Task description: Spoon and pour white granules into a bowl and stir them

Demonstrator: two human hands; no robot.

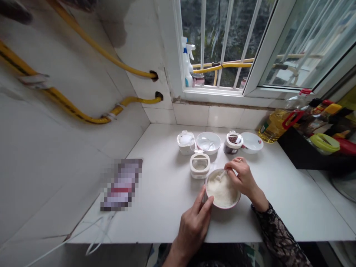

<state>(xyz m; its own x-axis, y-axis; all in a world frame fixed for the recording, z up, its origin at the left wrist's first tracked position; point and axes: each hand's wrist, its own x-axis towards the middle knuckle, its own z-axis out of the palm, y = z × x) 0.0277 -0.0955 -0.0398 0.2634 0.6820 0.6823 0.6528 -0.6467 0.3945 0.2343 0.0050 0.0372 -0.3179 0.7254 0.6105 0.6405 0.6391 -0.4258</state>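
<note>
Bowl (227, 207) of pale powder, steadied by one hand and worked with a spoon by the other

The bowl sits on the white counter (161, 207), close in front of me and a little in from the near edge. It is round, with a pinkish rim, and much of its inside is covered by a white, faintly creamy powder (224, 194). The powder looks dry and fine, its surface uneven, with a rougher patch around the spoon (220, 177). That spoon is pale, almost the colour of what it dips into, so I can hardly tell where its bowl end stops.

My right hand (241, 177) pinches the spoon's handle between thumb and fingers, above the far side of the rim. My left hand (194, 224) is loosely spread against the bowl's left side, thumb and index finger apart and both touching it near the rim.

Just beyond the bowl, slightly to the left, stands a squarish white-rimmed jar (200, 175). Farther back I have a white bowl (215, 147), a jar of dark reddish contents (233, 144) and a shallow white dish (253, 145) just beside it
</note>
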